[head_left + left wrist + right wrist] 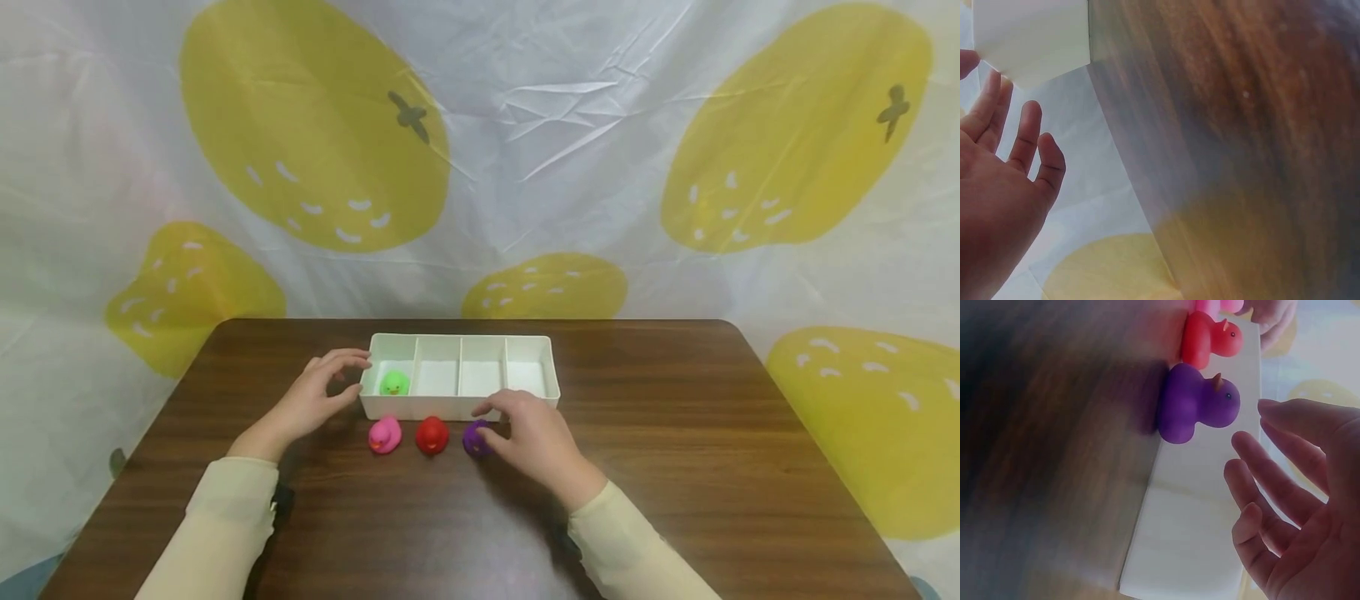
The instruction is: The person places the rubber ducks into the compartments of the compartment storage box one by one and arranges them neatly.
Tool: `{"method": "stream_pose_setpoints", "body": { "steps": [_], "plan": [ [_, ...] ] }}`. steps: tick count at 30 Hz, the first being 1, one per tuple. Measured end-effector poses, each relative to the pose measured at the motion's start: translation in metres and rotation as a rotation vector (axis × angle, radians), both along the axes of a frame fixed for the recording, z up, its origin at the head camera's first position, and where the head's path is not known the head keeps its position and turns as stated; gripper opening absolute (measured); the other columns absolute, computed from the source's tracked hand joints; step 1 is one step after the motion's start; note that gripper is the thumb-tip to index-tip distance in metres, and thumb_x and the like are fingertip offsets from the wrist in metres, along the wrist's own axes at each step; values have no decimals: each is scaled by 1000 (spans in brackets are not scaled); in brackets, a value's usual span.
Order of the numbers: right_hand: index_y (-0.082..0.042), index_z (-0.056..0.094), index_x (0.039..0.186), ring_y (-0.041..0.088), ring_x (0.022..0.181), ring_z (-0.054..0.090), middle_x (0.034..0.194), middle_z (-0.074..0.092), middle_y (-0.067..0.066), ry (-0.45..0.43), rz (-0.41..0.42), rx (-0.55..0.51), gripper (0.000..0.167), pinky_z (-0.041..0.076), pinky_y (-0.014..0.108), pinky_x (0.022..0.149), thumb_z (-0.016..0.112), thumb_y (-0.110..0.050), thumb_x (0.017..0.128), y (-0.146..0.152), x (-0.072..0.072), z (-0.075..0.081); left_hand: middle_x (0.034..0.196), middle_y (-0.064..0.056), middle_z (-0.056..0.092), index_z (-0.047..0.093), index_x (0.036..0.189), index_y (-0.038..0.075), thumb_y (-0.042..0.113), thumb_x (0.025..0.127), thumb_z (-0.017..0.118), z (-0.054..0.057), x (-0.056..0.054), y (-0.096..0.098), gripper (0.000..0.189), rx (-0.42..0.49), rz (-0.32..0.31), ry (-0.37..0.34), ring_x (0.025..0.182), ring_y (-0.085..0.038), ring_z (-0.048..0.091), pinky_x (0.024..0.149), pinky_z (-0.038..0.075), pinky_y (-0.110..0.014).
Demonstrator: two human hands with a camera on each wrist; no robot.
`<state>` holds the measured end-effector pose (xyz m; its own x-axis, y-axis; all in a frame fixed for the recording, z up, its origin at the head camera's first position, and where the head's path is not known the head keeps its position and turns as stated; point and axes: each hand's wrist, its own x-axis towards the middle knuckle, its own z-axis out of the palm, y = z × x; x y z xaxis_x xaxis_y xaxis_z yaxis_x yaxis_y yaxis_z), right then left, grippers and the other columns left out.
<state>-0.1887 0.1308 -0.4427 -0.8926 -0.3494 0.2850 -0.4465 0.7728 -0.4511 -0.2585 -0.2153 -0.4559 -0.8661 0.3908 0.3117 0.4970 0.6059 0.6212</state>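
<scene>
1. Head view, left side: the left hand (318,396) is at the end of a white divided tray (386,407), its fingers relaxed, lightly bent and clasping nothing; they seem to touch the tray's end, perhaps to steady it.
2. Leftmost section: a green duck (394,383) sits inside, so one placement looks done.
3. Just in front of the tray, on the surface (675,450), stand a pink duck (385,435), then a red duck (432,435), then a purple duck (471,439). All three look left to place, and the tray's other three sections show no duck.
4. Right hand (536,437): it is beside the purple duck with thumb and fingers apart, released; the right wrist view shows a gap between thumb tip and duck, so this pick seems not yet made.
5. Hidden, from the left: the left wrist view catches only the tray's end and no duck; the tray's front wall covers the green duck's base; the pink duck is cut off at the top of the right wrist view; in the head view the right hand masks part of the purple duck and the tray's near right side.
</scene>
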Motion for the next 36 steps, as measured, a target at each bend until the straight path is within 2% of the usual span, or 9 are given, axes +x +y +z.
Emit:
{"method": "stream_pose_setpoints", "body": {
  "steps": [7, 11, 20, 23, 30, 36],
  "plan": [
    [-25, 77, 103, 19, 94, 72, 102, 78, -5, -30, 36, 3, 19, 56, 41, 86, 85, -28, 86, 2, 1, -4, 144, -14, 59, 66, 125, 5, 2, 94, 70, 1, 1, 1, 31, 5, -2, -4, 105, -36, 55, 91, 44, -49],
    [-24, 77, 102, 18, 97, 73, 102, 78, -6, -32, 42, 22, 19, 56, 41, 89, 85, -29, 85, 4, 1, -7, 144, -15, 59, 66, 125, 3, 2, 94, 71, -1, 0, 2, 32, 6, -8, 2, 105, -37, 56, 91, 44, -48],
    [-24, 77, 101, 11, 83, 69, 96, 78, -9, -9, 62, 25, 19, 54, 34, 76, 86, -27, 84, 4, -1, -9, 144, -15, 59, 66, 125, 4, 2, 94, 70, -1, 0, 1, 31, 3, -4, 12, 104, -37, 55, 90, 43, -47],
    [-24, 77, 100, 11, 83, 70, 95, 78, -9, -15, 67, 16, 19, 54, 33, 75, 86, -26, 84, 4, -1, -9, 144, -14, 59, 66, 125, 3, 2, 94, 70, -1, 0, 1, 31, 5, -14, 0, 104, -36, 55, 91, 43, -47],
    [-24, 77, 100, 10, 88, 70, 96, 78, -10, -4, 81, 19, 19, 55, 34, 80, 86, -27, 84, 3, -4, -10, 143, -15, 59, 66, 125, 2, 2, 94, 70, 2, -1, -1, 32, -7, -4, 25, 102, -34, 55, 88, 43, -43],
    [-25, 77, 101, 10, 84, 69, 95, 77, -11, -15, 79, 21, 20, 54, 31, 76, 87, -26, 83, 3, -3, -11, 146, -14, 57, 65, 128, 3, 3, 95, 70, 1, -1, 0, 33, -16, -9, -26, 106, -35, 54, 91, 43, -45]
  ]
}}
